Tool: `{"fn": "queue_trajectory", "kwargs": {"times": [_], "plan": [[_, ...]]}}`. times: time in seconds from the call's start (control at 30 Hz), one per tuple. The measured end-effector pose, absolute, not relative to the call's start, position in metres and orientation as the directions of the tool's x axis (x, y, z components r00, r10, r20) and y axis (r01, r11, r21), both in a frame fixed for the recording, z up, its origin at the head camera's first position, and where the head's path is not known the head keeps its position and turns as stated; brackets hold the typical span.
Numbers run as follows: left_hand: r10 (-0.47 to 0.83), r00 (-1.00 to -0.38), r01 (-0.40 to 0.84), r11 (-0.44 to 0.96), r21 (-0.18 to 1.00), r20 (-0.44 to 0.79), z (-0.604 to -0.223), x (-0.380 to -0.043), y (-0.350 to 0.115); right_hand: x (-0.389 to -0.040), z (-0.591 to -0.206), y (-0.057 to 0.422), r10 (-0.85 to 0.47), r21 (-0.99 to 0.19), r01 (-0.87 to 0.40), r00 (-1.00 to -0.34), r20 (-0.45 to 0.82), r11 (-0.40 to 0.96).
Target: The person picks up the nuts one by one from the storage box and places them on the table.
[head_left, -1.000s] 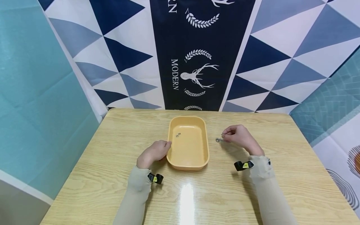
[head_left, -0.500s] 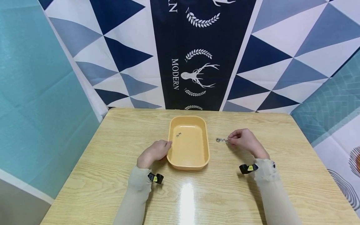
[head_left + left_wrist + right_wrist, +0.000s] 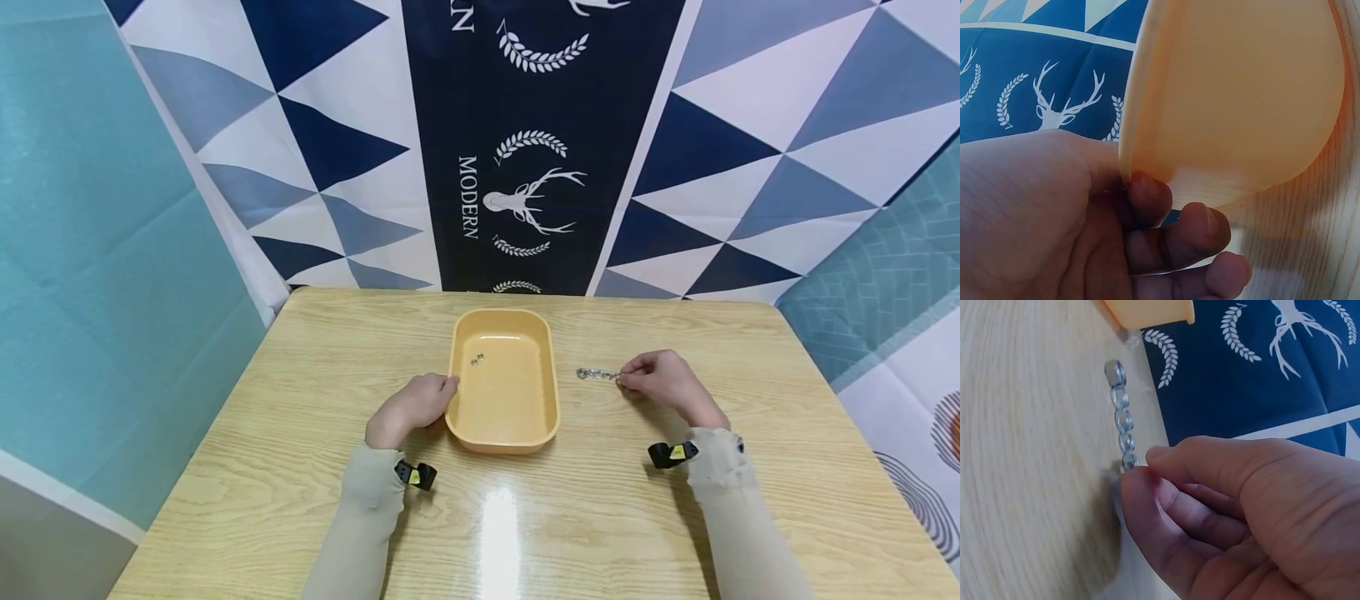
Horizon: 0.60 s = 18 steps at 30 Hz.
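A shallow yellow plastic tray (image 3: 501, 429) stands mid-table, with two small shiny metal pieces (image 3: 477, 359) at its left side. My left hand (image 3: 416, 407) grips the tray's left rim, thumb over the edge and fingertips against the outer wall in the left wrist view. To the tray's right runs a straight row of small shiny ring-like metal pieces (image 3: 1123, 419). At the row's near end, thumb and forefinger of my right hand (image 3: 1210, 512) come together on the last piece, mostly hidden by the fingertips. The other right fingers are curled in.
The light wooden table (image 3: 255, 467) reaches back to a patterned cloth (image 3: 525, 167) hanging along its far edge. A teal cloth (image 3: 112, 233) hangs at the left. Both wrists carry black camera straps over pale sleeves.
My right hand has moved right and slightly toward me along the row, so more shiny pieces show to its left. My left hand and the tray have stayed put.
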State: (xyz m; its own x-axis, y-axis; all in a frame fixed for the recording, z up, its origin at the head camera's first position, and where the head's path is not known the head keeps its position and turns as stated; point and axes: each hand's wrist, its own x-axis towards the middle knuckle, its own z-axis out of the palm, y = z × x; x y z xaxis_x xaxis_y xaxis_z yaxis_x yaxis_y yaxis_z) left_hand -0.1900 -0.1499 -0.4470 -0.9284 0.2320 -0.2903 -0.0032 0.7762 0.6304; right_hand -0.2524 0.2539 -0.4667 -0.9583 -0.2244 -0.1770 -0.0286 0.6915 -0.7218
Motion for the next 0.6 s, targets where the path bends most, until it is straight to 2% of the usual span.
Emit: {"fn": "queue_trajectory", "kwargs": {"times": [0.6], "plan": [[0.224,-0.928,-0.009,0.784,0.621,-0.297,-0.4478,-0.1909,-0.1493,-0.2574,-0.4724,0.2572,-0.208,-0.693,-0.015,-0.958,-0.196,0.721]]}}
